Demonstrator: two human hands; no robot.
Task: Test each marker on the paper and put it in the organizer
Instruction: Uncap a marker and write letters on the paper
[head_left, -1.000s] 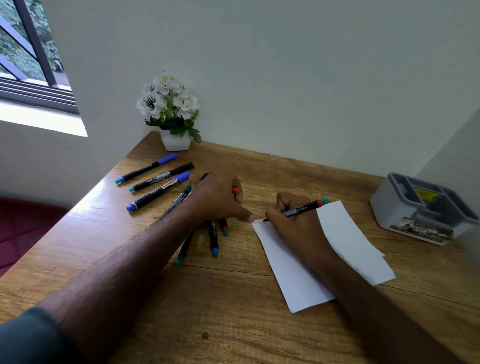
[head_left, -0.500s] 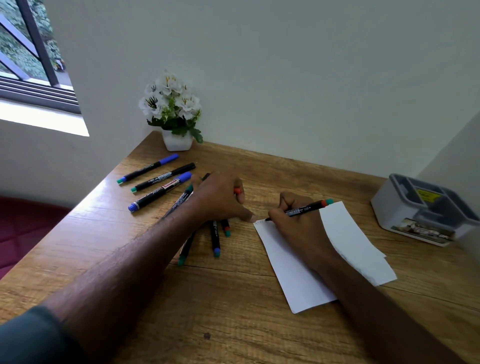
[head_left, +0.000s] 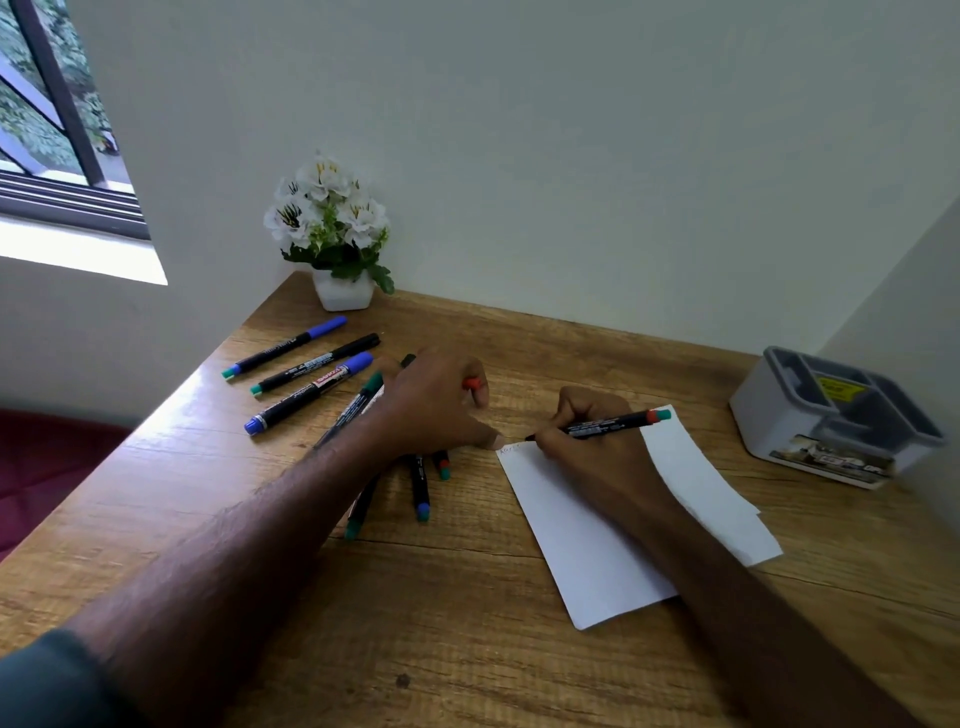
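Observation:
My right hand (head_left: 597, 457) grips a black marker (head_left: 613, 423) with a red and green end, its tip on the top left corner of the white paper (head_left: 587, 561), where faint red marks show. My left hand (head_left: 436, 405) holds a red cap (head_left: 471, 383) in its curled fingers, and its thumb presses the paper's corner. Several capped markers (head_left: 311, 392) lie on the desk to the left, some partly hidden under my left hand and forearm. The grey organizer (head_left: 831, 415) stands at the far right against the wall.
A white pot of white flowers (head_left: 337, 244) sits in the desk's back left corner. Walls close the desk at the back and right. The desk's left edge runs diagonally, with a window above it at the left.
The marker tip has shifted slightly along the paper's top edge, leaving faint marks. My left hand stays in place with the cap.

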